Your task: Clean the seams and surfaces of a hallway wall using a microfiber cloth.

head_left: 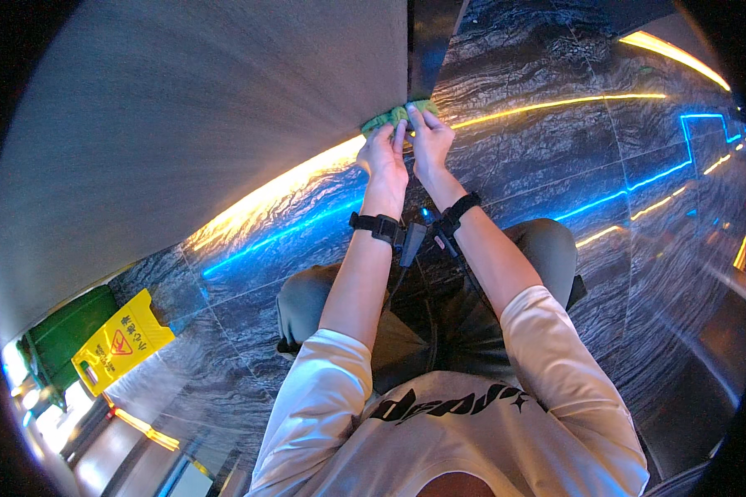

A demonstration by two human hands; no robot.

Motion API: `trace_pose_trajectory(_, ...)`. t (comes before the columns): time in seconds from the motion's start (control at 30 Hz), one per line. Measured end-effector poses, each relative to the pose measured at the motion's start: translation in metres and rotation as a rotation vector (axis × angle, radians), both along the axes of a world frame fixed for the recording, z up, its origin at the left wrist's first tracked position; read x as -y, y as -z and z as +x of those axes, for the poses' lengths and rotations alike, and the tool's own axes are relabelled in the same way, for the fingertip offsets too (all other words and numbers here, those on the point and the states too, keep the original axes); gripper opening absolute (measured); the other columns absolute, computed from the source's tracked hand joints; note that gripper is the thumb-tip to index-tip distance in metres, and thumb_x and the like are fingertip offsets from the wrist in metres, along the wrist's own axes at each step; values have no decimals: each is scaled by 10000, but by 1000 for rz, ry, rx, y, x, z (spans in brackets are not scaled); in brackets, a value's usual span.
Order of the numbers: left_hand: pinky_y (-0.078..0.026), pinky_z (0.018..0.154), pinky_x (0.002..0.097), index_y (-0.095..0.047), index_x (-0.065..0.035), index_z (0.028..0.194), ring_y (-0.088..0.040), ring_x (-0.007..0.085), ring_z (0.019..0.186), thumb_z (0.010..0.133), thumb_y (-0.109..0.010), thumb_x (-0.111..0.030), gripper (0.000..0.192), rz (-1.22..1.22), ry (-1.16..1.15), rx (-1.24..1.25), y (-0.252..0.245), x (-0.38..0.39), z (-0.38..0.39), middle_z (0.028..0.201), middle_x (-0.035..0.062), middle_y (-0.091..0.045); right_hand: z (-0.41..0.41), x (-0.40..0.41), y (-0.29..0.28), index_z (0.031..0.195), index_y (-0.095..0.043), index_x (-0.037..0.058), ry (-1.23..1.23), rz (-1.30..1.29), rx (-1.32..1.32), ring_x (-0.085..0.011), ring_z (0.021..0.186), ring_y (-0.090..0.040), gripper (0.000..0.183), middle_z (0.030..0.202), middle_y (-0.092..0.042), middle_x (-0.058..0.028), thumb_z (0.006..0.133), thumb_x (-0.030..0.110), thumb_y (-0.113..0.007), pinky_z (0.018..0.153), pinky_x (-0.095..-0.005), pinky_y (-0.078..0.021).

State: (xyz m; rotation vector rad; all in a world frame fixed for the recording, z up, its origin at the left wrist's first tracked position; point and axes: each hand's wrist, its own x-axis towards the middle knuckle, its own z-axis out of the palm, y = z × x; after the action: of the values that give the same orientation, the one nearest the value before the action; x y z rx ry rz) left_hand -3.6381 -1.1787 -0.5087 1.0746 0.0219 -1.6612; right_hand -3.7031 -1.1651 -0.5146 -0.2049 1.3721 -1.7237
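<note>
A bunched green cloth point(382, 118) lies along the lower corner of a large grey panel point(236, 99), where the panel meets a dark upright strip point(428, 50). The fingers of my left hand point(385, 158) pinch the cloth's near edge. Close beside it, my right hand point(432, 141) grips the other end, thumb and fingers on the fabric. The two hands almost touch. Black straps with small devices circle both wrists. Bright yellow light glows under the panel's lower edge, just left of the cloth.
Dark veined tile flooring point(534, 149) spreads around my bent knees, with blue and yellow light reflected in it. At the lower left stand a yellow wet-floor sign point(124, 341) and a green bin point(68, 332). Cables hang from the wrist devices between my arms.
</note>
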Motion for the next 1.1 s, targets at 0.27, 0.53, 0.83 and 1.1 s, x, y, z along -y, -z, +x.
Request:
trace_pose_trajectory(0.27, -569, 793, 328, -513, 50, 924, -624, 283, 883, 791, -550, 76, 141, 2, -17, 9, -3, -1, -2, 950, 143, -593, 1, 1, 1, 883, -658, 1, 14, -22, 11, -101, 696, -568, 140, 826, -622, -35, 852, 136, -642, 568, -246, -504)
trace_pose_trajectory(0.53, -570, 797, 332, -500, 69, 920, -625, 295, 881, 792, -549, 77, 138, 34, -27, 8, -2, -1, -3, 946, 156, -587, -1, 4, 7, 886, -648, -26, 22, 17, -14, -111, 676, -572, 155, 826, -623, -46, 846, 124, -644, 557, -247, -507)
trace_pose_trajectory(0.83, -577, 774, 340, -511, 63, 899, -618, 288, 859, 773, -556, 101, 139, 29, -30, -42, 2, 1, -2, 932, 130, -559, 0, 3, -4, 904, -637, -35, 57, 25, 73, -131, 694, -586, 170, 830, -624, -66, 845, 124, -646, 568, -257, -518)
trace_pose_trajectory(1.1, -548, 848, 335, -495, 59, 947, -608, 293, 913, 805, -530, 76, 147, 4, 13, -39, 12, 0, 4, 972, 147, -577, -1, 4, -3, 874, -639, -24, 31, 40, 36, -130, 665, -574, 127, 798, -620, -54, 832, 97, -649, 555, -256, -500)
